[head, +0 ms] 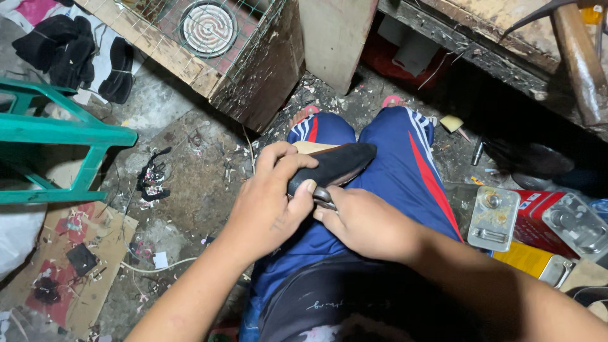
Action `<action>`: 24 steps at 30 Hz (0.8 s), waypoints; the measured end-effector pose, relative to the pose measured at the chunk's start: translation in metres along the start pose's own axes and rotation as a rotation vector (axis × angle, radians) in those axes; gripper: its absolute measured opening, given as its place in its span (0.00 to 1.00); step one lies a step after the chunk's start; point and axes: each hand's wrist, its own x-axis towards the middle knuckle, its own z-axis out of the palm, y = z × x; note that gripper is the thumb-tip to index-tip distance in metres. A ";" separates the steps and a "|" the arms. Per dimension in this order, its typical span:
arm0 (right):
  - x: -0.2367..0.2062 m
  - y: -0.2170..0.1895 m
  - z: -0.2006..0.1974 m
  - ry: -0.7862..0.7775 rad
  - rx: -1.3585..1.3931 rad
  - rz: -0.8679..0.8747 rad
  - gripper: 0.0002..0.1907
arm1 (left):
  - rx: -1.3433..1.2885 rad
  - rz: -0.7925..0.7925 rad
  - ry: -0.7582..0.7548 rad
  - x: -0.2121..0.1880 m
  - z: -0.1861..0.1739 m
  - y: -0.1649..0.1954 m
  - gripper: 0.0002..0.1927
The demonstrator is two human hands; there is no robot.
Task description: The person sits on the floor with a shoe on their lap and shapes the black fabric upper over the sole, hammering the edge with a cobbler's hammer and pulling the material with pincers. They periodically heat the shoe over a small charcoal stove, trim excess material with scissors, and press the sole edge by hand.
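A black shoe (339, 163) with a tan insole edge lies across my lap, on blue track trousers with red and white stripes. My left hand (269, 202) is wrapped over the shoe's near end, thumb pressed on its side. My right hand (364, 221) sits just below it and grips a small metal tool (323, 197), whose tip meets the shoe's lower edge by my left thumb. Most of the tool is hidden in my fist.
A wooden box with wire mesh and a round coil heater (208, 26) stands ahead. A green stool frame (57, 133) is at left, black shoes (76, 54) beyond it. Metal tins (494, 218) and a red can (535, 212) sit at right. Scraps litter the concrete floor.
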 end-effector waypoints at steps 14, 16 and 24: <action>-0.005 0.012 0.014 -0.223 -0.194 0.130 0.18 | -0.251 0.036 0.113 -0.004 0.011 -0.047 0.17; -0.019 0.013 0.013 -0.178 -0.330 0.058 0.18 | -0.545 -0.197 0.083 -0.005 0.014 -0.055 0.16; -0.039 0.034 0.021 -0.212 -0.310 -0.023 0.32 | -0.837 -0.329 0.251 -0.002 0.021 -0.069 0.15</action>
